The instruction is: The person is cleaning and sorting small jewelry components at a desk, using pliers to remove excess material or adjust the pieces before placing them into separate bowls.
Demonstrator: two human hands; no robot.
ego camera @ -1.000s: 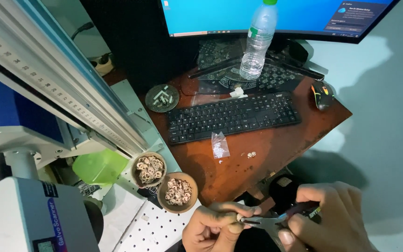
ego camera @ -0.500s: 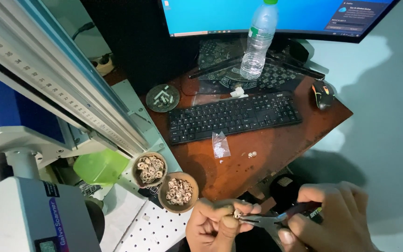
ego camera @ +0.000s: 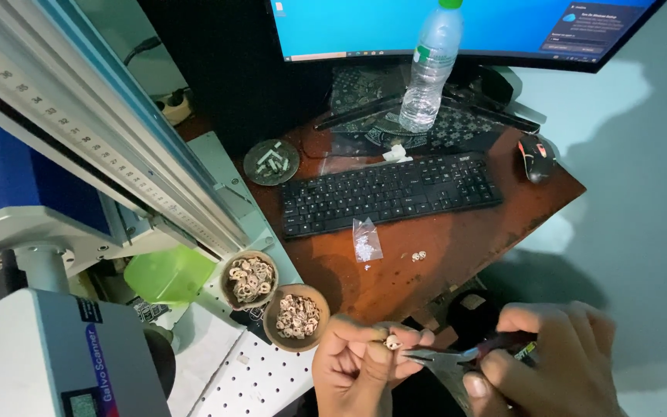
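Left hand (ego camera: pixel 360 363) pinches a small pale bead (ego camera: pixel 392 340) at 6 o'clock; right hand (ego camera: pixel 550 363) clenched on pliers (ego camera: pixel 457 357), tips at the bead; two wooden bowls (ego camera: pixel 296 316) at 8 o'clock hold finished-looking pieces; this one seems mid-work.

keyboard (ego camera: pixel 389 192) mid-desk | bottle (ego camera: pixel 428 68) behind it | mouse (ego camera: pixel 536 157) right | two bowls (ego camera: pixel 272 297) near-left | hands with pliers (ego camera: pixel 457 358) nearest

Both hands cut off by the bottom edge, right hand (ego camera: pixel 543 363) more so than left hand (ego camera: pixel 364 363). Plier handles (ego camera: pixel 496 347) buried under the right fingers. Tiny bead-like piece (ego camera: pixel 392 341) at the left fingertips, too small to make out. Monitor (ego camera: pixel 457 27) chopped at the top. Bits in the small plastic bag (ego camera: pixel 365 241) unreadable too.
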